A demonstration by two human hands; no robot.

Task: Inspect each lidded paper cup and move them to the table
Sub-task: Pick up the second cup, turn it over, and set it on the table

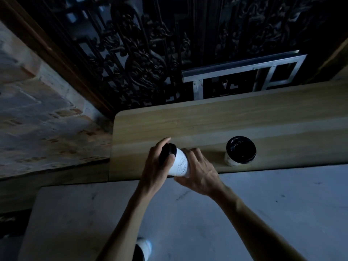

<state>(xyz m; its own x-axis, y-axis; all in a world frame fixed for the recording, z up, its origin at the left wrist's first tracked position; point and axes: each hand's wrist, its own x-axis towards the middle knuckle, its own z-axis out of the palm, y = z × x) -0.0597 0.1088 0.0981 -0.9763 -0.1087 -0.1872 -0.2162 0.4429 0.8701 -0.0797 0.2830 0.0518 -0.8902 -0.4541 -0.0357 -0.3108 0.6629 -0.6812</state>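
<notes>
A white paper cup (180, 164) with a black lid and a line drawing on its side is held tilted, lid pointing up and left, above the near edge of the wooden ledge (207, 121). My left hand (157, 166) grips its lid end. My right hand (199, 172) wraps the lower body and base. A second white cup with a black lid (241, 150) stands upright on the ledge to the right, apart from both hands. The grey marble table (188, 213) lies in front, below my forearms.
Behind the ledge stands a dark ornate carved screen (143, 59) and a metal frame (244, 72). Brick paving (43, 119) lies to the left. A white shoe (145, 245) shows at the bottom edge under the table.
</notes>
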